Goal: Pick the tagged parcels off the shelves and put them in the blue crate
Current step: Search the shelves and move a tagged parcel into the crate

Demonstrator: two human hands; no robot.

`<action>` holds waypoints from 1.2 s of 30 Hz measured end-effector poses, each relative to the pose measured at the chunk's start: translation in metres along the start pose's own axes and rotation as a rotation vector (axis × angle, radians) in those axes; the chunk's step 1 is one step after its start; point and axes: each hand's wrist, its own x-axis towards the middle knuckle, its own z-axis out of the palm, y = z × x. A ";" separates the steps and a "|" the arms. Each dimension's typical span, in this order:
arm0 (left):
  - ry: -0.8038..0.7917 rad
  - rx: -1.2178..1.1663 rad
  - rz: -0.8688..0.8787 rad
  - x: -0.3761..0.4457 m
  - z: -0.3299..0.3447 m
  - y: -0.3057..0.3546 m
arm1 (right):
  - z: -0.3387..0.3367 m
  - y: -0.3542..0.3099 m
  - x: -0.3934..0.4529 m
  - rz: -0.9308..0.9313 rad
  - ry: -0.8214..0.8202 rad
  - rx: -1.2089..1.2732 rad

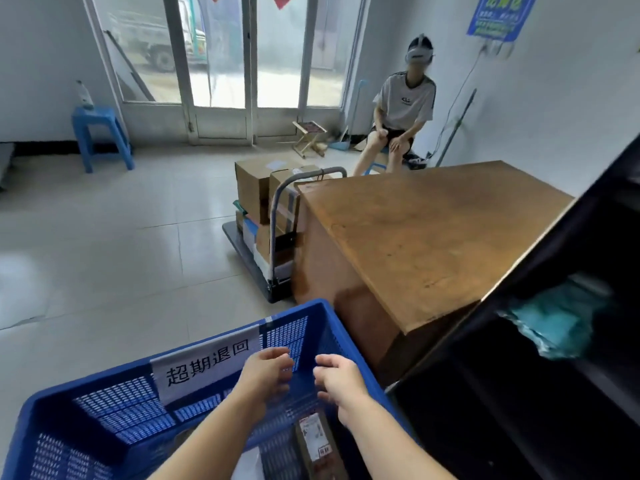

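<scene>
Beyond both hands, the tiled floor (114,237) runs to glass doors (221,64). Right of the right grip stands the dark shelf (519,393), with a teal bag (557,323) lying in one bay. Ahead and right of the grips is the wooden counter (433,230), and a trolley (263,237) stacked with boxes (256,188) stands against its far side. A seated person (401,112) is past the counter; a blue stool (100,133) stands far off to the left. Under both grips sits the crate (104,410), a paper label (207,365) on its far wall. A tagged parcel (315,441) lies inside, just below the right hand (341,386). The left hand (266,379) and the right hover over the crate, fingers loosely curled, holding nothing.
</scene>
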 end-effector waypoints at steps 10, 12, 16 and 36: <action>-0.269 0.143 0.081 -0.071 0.073 0.022 | -0.078 -0.008 -0.090 -0.082 0.232 0.147; -0.323 0.169 0.092 -0.084 0.089 0.020 | -0.095 -0.003 -0.109 -0.089 0.282 0.174; -0.465 0.227 0.096 -0.112 0.132 0.011 | -0.135 0.011 -0.148 -0.111 0.398 0.215; -0.947 0.496 0.093 -0.307 0.413 -0.106 | -0.417 0.146 -0.331 -0.102 0.880 0.432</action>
